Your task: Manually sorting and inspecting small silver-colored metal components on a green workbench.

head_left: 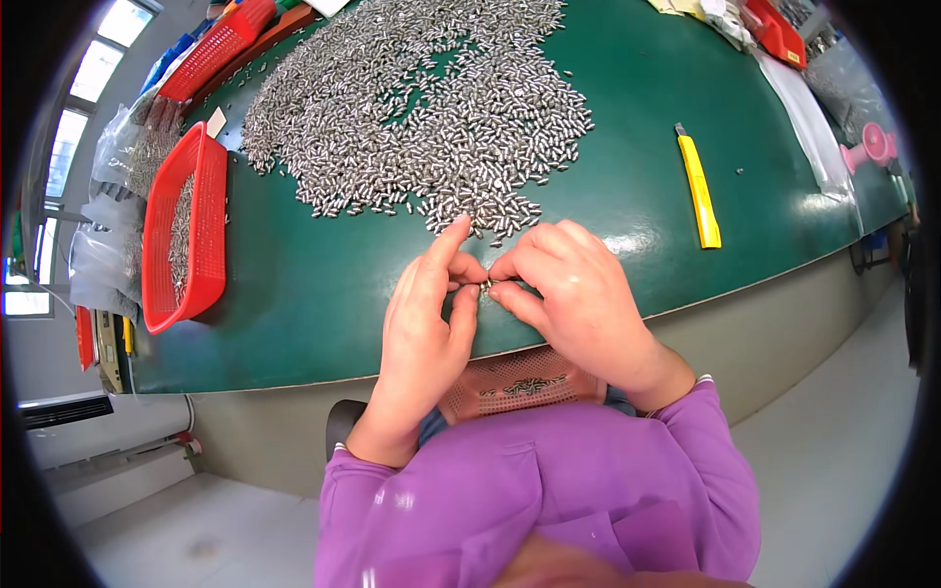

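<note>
My left hand (pixel 423 318) and my right hand (pixel 580 292) meet over the near part of the green table, just in front of a big heap of small metal pieces (pixel 431 118). Thumb and fingertips of both hands close on a small silvery metal piece (pixel 485 286), largely covered by the fingers. Its exact kind is too small to tell; the pieces in the heap look short, rounded and bullet-like. A few loose ones lie by my left index fingertip. Below the table edge, at my lap, a pink mesh basket (pixel 459 400) holds some of the same pieces.
A red plastic basket (pixel 214 211) with metal pieces stands at the left, beside clear plastic bags (pixel 103 235). On the right lies a yellow utility knife (pixel 698 191). Farther right are a white plastic sheet (pixel 806 122) and a pink spool-like object (pixel 870 147).
</note>
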A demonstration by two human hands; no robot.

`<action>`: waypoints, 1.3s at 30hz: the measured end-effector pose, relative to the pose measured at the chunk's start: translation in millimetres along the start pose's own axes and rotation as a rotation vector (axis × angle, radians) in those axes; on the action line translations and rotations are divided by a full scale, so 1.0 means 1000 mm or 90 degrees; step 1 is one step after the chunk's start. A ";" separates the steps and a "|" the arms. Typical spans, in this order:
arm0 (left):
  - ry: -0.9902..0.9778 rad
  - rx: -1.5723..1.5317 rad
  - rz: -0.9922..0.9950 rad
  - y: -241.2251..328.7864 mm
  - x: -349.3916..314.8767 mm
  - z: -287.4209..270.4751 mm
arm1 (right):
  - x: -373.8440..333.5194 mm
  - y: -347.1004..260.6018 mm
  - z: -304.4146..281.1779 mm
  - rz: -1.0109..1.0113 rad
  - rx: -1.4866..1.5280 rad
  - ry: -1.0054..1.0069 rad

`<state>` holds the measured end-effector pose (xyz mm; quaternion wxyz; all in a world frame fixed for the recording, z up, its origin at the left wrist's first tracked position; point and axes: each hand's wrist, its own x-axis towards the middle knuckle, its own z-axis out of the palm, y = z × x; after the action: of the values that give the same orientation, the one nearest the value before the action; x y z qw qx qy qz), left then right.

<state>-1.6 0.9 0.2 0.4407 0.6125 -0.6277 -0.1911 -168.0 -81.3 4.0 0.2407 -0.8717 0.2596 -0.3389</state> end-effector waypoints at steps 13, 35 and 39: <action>0.024 0.007 -0.001 0.000 -0.006 -0.003 | -0.002 0.002 0.000 -0.002 0.011 0.020; 0.015 0.083 0.018 0.004 -0.005 -0.004 | -0.001 0.003 0.000 0.002 0.018 0.011; 0.003 0.098 0.025 0.002 -0.005 -0.004 | -0.001 0.003 0.000 0.006 0.015 0.009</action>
<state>-0.3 7.2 3.0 0.3972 0.6329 -0.6513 -0.1324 -169.2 -82.5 1.8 0.2505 -0.8650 0.2618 -0.3471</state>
